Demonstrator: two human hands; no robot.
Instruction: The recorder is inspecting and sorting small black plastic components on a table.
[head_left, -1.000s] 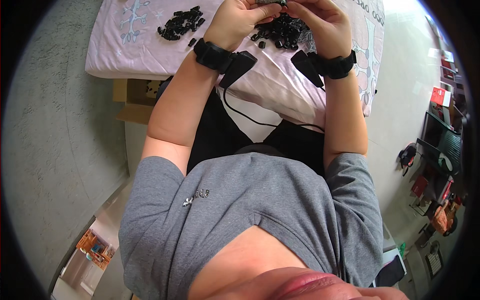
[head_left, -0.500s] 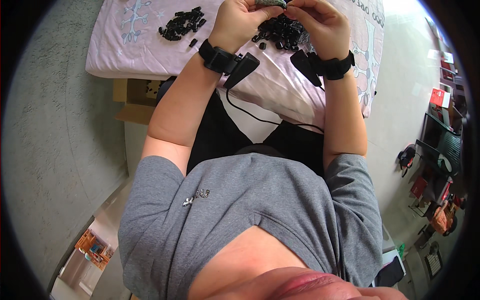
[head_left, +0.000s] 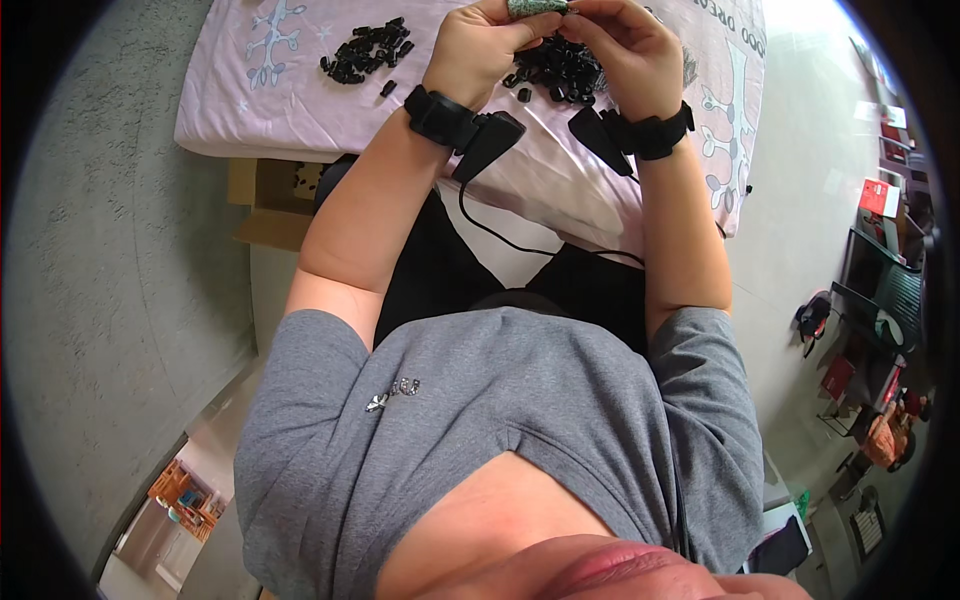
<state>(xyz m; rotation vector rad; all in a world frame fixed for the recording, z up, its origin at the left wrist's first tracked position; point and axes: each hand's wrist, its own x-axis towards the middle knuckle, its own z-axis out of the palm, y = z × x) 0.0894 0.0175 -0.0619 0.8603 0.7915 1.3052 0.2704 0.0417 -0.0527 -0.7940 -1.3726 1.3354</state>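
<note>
At the top edge of the head view, my left hand [head_left: 476, 48] is closed on a small green speckled piece [head_left: 537, 8]. Its kind does not show, and the frame's edge cuts it off. My right hand [head_left: 640, 50] is pinched at the right end of that piece; whatever lies between its fingertips is too small to name. Below and between my hands is a pile of small black shiny parts [head_left: 562, 72]. A second, looser group of similar black parts [head_left: 362, 52] lies to the left, with a single part [head_left: 388, 88] apart from it.
A pink patterned cloth [head_left: 250, 110] covers the work surface. Under its near left edge stands an open cardboard box [head_left: 272, 225]. Black straps with wedge-shaped devices [head_left: 490, 142] sit on both wrists, and a black cable [head_left: 510, 238] hangs across my lap.
Both hands have shifted slightly, the right one inward to the left. More of the green piece shows now. The black piles look the same.
</note>
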